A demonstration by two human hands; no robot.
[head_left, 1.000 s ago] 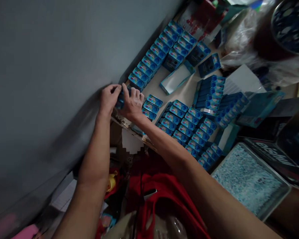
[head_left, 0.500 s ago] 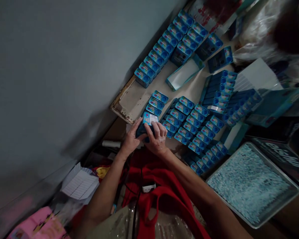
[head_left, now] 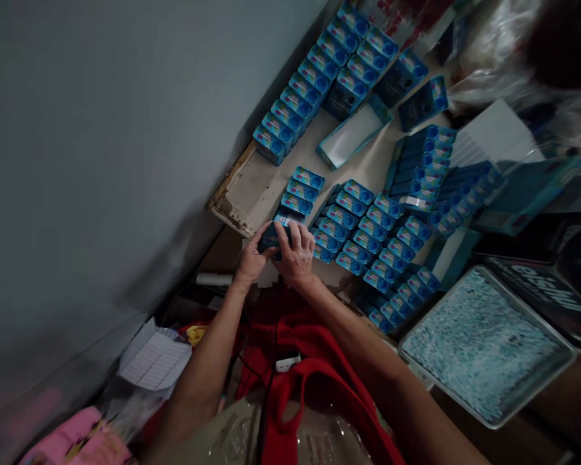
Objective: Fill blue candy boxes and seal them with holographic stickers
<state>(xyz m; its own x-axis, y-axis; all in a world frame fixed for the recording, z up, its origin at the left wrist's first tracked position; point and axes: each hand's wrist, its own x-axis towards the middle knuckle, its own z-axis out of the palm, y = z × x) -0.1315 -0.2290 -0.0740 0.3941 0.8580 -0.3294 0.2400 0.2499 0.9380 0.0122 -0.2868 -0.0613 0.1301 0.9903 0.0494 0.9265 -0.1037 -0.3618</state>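
Note:
Between my two hands is a small blue carton [head_left: 270, 238], its dark printed side turned up toward me. My left hand [head_left: 252, 261] grips its left end, thumb and fingers around it. From the right, my right hand [head_left: 296, 255] closes over the other end, and its fingers hide part of the carton. Just beyond my hands stands a short row of matching blue cartons [head_left: 302, 189]. To the right, several tight rows of the same cartons [head_left: 366, 241] stand on the tabletop [head_left: 252, 194].
A long line of cartons [head_left: 297, 102] runs along the wall [head_left: 126, 129]. An open blue box [head_left: 353, 132] with a white inside lies mid-table. At the right is a metal tray [head_left: 498, 423] of pale blue pieces. White folded card [head_left: 152, 358] lies lower left, near a pink item [head_left: 80, 439].
The carton in my hands has tipped, so its dark side now faces up instead of its bright end. Both hands have shifted slightly, and the whole view has moved a little.

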